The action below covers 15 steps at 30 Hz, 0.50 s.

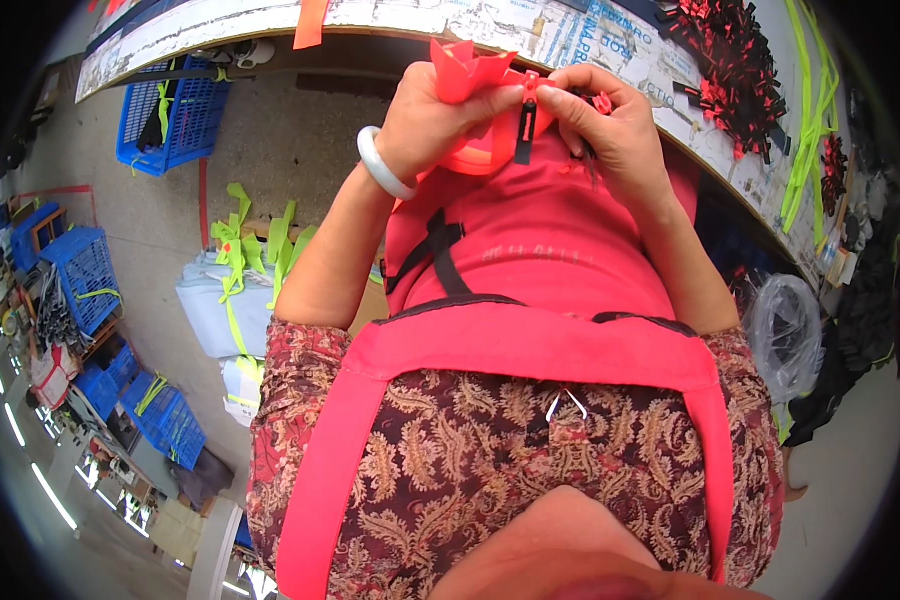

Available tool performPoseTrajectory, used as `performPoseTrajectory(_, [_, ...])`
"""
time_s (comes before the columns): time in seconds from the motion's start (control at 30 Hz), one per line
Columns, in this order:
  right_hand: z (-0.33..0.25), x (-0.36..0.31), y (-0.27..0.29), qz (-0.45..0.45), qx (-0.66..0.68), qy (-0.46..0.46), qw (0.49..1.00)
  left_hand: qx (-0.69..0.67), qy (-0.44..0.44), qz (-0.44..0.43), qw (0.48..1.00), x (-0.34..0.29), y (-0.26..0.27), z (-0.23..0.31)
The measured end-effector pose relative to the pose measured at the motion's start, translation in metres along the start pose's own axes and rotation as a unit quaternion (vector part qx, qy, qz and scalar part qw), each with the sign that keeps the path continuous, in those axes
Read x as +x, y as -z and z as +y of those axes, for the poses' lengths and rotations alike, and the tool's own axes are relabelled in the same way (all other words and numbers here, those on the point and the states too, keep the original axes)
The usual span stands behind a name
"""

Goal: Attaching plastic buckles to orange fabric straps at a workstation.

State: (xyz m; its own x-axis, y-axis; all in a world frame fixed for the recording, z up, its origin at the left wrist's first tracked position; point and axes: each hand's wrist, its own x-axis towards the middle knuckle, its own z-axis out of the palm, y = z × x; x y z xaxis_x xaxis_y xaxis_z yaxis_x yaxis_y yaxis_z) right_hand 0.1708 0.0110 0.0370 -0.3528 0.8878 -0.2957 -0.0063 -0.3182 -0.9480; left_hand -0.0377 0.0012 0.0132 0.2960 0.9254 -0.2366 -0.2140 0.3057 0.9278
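Observation:
Both hands meet at the table's near edge, above the pink apron (pixel 530 260). My left hand (pixel 435 115), with a pale bangle on its wrist, is closed round a folded orange-red strip (pixel 467 72). A loop of that strip (pixel 475 158) hangs below the fingers. Between the two hands sits a zipper pull (pixel 528 125) with a red top and a black tab hanging down. Thumb and forefinger of my right hand (pixel 615 125) pinch at the pull's red top. Something small, red and dark shows within the right hand's other fingers; its kind is unclear.
On the worn white table (pixel 590 45) lie a heap of red-and-black pieces (pixel 725 70), lime-green strips (pixel 808 120) and an orange strip (pixel 311 22). A blue crate (pixel 175 115) stands under the table. More crates (pixel 80 275) and pale-blue folded cloth (pixel 210 310) are at left, clear plastic (pixel 785 335) at right.

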Motion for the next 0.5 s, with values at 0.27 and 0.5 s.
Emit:
performPoseTrajectory(0.27, [-0.006,-0.003,-0.011,0.001,-0.107,0.113,0.988,0.050,-0.048,0.024,0.997,-0.004,-0.004,-0.007])
performPoseTrajectory(0.5, [-0.006,-0.002,-0.013,0.017,-0.224,0.205,0.953,0.048,-0.095,0.025,0.994,-0.003,-0.008,-0.010])
